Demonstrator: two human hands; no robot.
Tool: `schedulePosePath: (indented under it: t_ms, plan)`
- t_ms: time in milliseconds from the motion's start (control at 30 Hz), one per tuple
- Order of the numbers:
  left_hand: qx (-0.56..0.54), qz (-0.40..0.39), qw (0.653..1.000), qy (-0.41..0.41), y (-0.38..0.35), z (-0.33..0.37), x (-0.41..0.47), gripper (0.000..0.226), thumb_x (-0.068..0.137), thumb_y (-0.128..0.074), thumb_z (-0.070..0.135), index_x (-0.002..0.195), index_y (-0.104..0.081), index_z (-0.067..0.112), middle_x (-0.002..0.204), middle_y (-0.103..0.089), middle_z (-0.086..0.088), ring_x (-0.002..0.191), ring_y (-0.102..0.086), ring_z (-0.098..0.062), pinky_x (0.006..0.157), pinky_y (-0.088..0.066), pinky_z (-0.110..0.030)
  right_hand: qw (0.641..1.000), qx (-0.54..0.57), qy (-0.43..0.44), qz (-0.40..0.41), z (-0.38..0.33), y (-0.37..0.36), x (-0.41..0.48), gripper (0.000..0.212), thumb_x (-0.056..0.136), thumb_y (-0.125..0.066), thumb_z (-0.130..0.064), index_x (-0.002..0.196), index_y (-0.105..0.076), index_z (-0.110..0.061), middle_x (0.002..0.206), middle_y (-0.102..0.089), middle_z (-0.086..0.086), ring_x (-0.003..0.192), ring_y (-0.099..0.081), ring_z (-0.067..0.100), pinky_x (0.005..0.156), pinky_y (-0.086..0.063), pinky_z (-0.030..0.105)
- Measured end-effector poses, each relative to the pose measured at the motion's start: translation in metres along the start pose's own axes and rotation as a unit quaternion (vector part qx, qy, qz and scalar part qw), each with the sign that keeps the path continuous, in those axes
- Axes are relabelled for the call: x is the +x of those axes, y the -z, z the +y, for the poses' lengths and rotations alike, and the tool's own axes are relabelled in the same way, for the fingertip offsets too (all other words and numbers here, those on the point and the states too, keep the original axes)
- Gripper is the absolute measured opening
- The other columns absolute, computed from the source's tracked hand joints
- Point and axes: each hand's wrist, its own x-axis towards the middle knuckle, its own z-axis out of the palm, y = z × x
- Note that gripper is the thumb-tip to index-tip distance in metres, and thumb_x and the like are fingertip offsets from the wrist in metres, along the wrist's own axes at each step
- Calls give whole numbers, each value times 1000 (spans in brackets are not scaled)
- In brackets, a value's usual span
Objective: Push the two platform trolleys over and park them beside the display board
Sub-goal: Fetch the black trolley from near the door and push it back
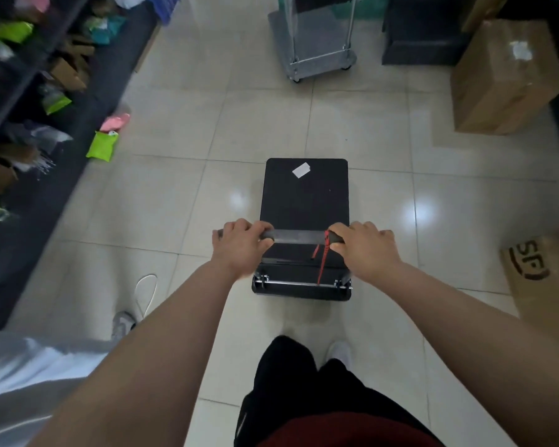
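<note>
A black platform trolley (305, 195) stands on the tiled floor right in front of me, with a white label on its deck and a red strap hanging from its handle (299, 235). My left hand (239, 245) grips the left end of that handle and my right hand (365, 246) grips the right end. A second trolley (313, 43), silver-grey with a chrome handle frame, stands farther ahead at the top centre. Behind it a pale panel shows at the frame's top edge; I cannot tell whether it is the display board.
Dark shelving (29, 101) full of coloured packets runs along the left. A green packet (102, 146) and a pink one lie on the floor beside it. A large cardboard box (504, 79) sits at the right, another printed box (542, 275) nearer. A second person's shoe (121, 322) is at my left.
</note>
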Motion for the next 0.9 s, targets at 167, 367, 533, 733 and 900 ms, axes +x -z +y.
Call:
schedulePosePath:
  t_ms: [167, 367, 533, 733, 900]
  plan:
    - [26, -6, 1000, -5, 31, 13, 78, 35, 100, -32, 43, 132, -43, 37, 128, -47, -3, 121, -39, -27, 108, -26, -47, 1000, -8, -3, 21, 19, 29, 76, 25, 99, -38, -39, 123, -44, -33, 109, -58, 1, 105, -51, 25, 89, -39, 43]
    - [53, 30, 996, -67, 62, 18, 177, 40, 101, -29, 44, 141, -33, 41, 130, -46, -1, 120, -42, -29, 111, -22, -54, 999, -13, -28, 14, 43, 72, 175, 30, 99, -39, -39, 129, -44, -35, 115, -57, 2, 110, -50, 25, 91, -38, 39]
    - [24, 21, 997, -66, 104, 20, 260, 37, 101, -28, 40, 137, -38, 40, 128, -49, -1, 120, -43, -27, 109, -25, -50, 1000, -12, -27, 4, 51, 109, 257, 29, 100, -37, -40, 126, -45, -35, 111, -57, 1, 108, -51, 26, 86, -39, 39]
    - [26, 2, 999, -33, 152, 18, 355, 35, 101, -32, 37, 134, -42, 34, 128, -51, -4, 121, -43, -28, 106, -29, -48, 999, -39, 10, 13, 55, 140, 356, 30, 100, -35, -40, 128, -42, -32, 109, -57, 2, 104, -53, 26, 79, -41, 39]
    - [19, 13, 1000, 17, 174, 28, 418, 33, 101, -31, 37, 132, -43, 34, 124, -52, -4, 117, -45, -28, 103, -31, -46, 996, -65, 63, 11, 75, 170, 444, 30, 100, -36, -38, 129, -40, -30, 114, -55, 4, 106, -52, 26, 80, -42, 39]
